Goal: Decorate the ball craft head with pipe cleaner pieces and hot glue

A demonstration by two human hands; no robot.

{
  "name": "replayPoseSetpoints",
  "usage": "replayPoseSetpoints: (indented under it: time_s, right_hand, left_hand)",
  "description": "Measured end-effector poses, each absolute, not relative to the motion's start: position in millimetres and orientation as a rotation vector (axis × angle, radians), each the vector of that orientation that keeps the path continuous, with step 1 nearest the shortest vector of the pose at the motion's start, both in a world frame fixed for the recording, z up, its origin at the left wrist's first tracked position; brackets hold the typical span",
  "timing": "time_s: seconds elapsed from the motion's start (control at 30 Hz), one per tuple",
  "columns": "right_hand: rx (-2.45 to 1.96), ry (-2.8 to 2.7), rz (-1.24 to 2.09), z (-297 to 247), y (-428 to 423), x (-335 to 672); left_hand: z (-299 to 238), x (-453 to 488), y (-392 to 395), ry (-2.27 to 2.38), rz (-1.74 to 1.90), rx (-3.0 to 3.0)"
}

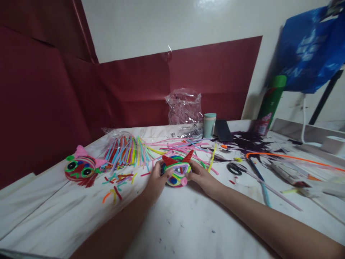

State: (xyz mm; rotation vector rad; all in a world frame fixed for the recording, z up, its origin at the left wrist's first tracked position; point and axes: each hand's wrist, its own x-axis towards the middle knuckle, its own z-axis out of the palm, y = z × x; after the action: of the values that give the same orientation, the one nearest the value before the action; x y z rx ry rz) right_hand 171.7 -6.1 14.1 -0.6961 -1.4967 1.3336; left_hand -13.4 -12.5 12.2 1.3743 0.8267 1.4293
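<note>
Between my two hands, low over the middle of the white marbled table (172, 230), is a round animal head made of coloured pipe cleaners (176, 172). It has two pointed red ears, a pale purple patch around one eye and a pink nose. My left hand (159, 176) grips its left side, thumb on the front. My right hand (201, 176) holds the other side, fingertips near the nose. Its back is hidden. A second pipe-cleaner figure (81, 167), with black-and-white eyes and pink parts, lies at the left.
Short pipe-cleaner pieces (118, 181) lie left of my hands, with a bagged bundle of pipe cleaners (124, 151) behind. Scissors (235, 169) and a glue gun (292, 174) lie right. A green cup (209, 125), a phone (223, 130) and a clear bag (184, 108) stand at the back.
</note>
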Motion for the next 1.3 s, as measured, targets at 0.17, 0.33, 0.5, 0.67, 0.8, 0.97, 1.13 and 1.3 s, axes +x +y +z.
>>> replayPoseSetpoints:
  time_s: [0.17, 0.33, 0.5, 0.67, 0.8, 0.97, 1.13, 1.3]
  right_hand:
    - [-0.688, -1.534, 1.285, 15.2, -8.0, 171.0]
    - [-0.697, -1.549, 1.266, 15.3, -8.8, 171.0]
    - [-0.709, -1.549, 1.278, 17.6, -9.4, 171.2]
    - [-0.73, -1.546, 1.282, 20.5, -11.5, 171.6]
    - [-0.716, -1.545, 1.282, 20.0, -11.8, 171.6]
    - [-0.71, -1.548, 1.266, 17.3, -9.8, 172.1]
    - [-0.731, -1.562, 1.26, 15.8, -8.8, 172.7]
    - [-0.754, -1.571, 1.257, 17.4, -10.0, 172.3]
  left_hand:
    - [13.9, -13.7, -16.2, 0.817, 1.377, 1.323]
    - [17.7, -13.6, -18.1, 0.826, 1.378, 1.309]
    - [18.4, -13.6, -17.9, 0.825, 1.373, 1.304]
    - [19.5, -12.9, -18.1, 0.844, 1.374, 1.309]
    - [18.3, -12.2, -18.3, 0.85, 1.388, 1.311]
    - [15.3, -12.3, -16.5, 0.858, 1.431, 1.344]
    - [16.3, -12.2, -17.2, 0.886, 1.397, 1.353]
    - [19.8, -10.4, -20.2, 0.895, 1.376, 1.328]
